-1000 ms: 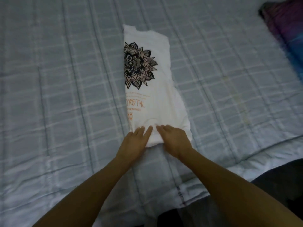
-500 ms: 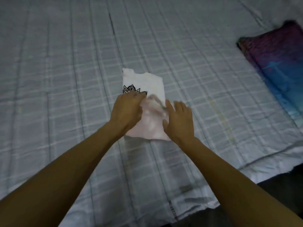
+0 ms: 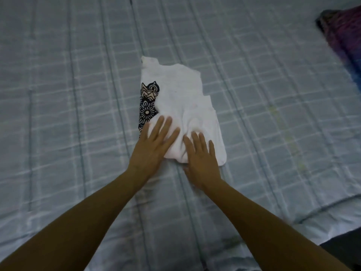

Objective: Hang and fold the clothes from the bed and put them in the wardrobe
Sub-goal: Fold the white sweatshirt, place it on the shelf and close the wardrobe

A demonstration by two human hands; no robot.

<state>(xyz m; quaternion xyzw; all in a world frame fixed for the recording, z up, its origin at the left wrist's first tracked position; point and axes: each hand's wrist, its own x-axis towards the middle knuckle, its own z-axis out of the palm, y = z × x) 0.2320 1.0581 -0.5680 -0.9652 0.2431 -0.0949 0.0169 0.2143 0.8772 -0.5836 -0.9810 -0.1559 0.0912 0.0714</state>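
Both hands lie flat with fingers spread: the left hand [image 3: 154,145] and right hand [image 3: 202,156] press the near end of the folded white T-shirt [image 3: 181,98], which stretches toward 12 o'clock on the checked bedspread [image 3: 68,114]; a purple-blue cloth [image 3: 347,36] lies at 2 o'clock

- Pretty dim overall with a flat bluish cast; can't tell where the light comes from.
- The folded white cotton T-shirt with a black mandala print [image 3: 181,98] is the brightest patch and a bit washed out.
- Shadows are weak, just a darker smudge under the right hand [image 3: 203,161].
- Everything's soft and smeary, and the lines of the pale blue checked quilted bedspread [image 3: 58,114] bow toward the edges.
- The purple-and-blue patterned cloth [image 3: 343,36] at the right edge is blurred.
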